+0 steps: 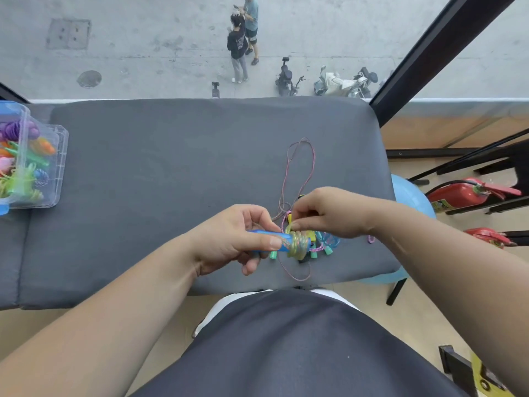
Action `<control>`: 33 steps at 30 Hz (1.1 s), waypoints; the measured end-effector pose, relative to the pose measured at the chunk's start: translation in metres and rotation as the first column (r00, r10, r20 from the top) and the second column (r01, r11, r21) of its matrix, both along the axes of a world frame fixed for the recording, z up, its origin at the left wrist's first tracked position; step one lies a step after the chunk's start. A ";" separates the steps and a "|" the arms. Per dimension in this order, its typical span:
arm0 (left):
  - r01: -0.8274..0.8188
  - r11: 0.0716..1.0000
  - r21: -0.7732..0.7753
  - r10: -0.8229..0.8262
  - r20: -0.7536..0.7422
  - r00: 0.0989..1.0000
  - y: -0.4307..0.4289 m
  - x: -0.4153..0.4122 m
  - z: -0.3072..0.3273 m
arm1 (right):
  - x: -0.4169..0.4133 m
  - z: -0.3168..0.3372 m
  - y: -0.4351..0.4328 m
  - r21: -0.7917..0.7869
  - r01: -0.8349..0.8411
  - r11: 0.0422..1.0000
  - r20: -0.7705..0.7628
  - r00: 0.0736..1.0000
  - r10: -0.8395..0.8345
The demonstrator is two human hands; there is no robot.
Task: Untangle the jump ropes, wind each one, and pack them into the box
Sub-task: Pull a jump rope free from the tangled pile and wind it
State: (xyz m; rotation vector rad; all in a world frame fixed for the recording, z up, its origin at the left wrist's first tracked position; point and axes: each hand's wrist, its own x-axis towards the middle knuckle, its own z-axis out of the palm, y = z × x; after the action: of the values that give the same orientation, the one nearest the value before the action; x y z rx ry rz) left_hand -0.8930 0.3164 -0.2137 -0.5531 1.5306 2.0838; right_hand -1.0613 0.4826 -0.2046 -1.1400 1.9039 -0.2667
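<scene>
My left hand grips a blue jump-rope handle, thumb pressed along its top. Multicoloured rope is coiled in several turns round the handle's right end. My right hand pinches that rope just above the coil. A loose length of the thin pink-purple rope loops away across the grey cushion and curls below the handle. Under my right hand lies a small heap of other ropes with green handle ends, partly hidden. The clear plastic box at the far left holds several wound colourful ropes.
The cushion's front edge runs just below my hands, its right edge beside the heap. A blue ball and red fire extinguishers stand to the right of the cushion. Behind the cushion a window looks down on a street.
</scene>
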 end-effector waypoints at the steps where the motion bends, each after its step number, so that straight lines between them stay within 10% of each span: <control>1: 0.028 0.997 -0.077 -0.026 0.018 0.999 -0.001 0.001 0.000 | 0.002 0.003 -0.007 0.019 -0.042 0.999 -0.054 0.998 0.043; 7: -0.168 0.894 -0.415 0.185 0.000 0.983 0.010 -0.009 -0.007 | 0.028 0.022 -0.025 -0.040 0.023 0.999 -0.326 0.945 -0.035; 17: -0.708 0.704 0.053 0.702 0.099 0.705 0.017 -0.020 0.002 | 0.059 0.019 0.014 -0.511 0.427 0.745 -0.050 0.851 -0.522; 25: -0.571 0.723 0.389 0.571 0.127 0.811 0.026 -0.014 0.016 | 0.053 0.003 0.030 -0.310 0.617 0.723 0.446 0.766 -0.463; 33: -0.050 0.985 0.168 0.039 0.067 0.997 0.014 0.007 0.010 | 0.028 0.000 0.025 -0.088 0.128 0.988 0.226 0.968 -0.106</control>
State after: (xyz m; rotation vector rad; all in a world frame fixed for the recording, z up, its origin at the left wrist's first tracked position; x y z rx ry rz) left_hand -0.8859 0.3303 -0.2036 -0.5889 1.3011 2.1829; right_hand -1.0331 0.5073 -0.2049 -1.0193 1.7783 -0.5395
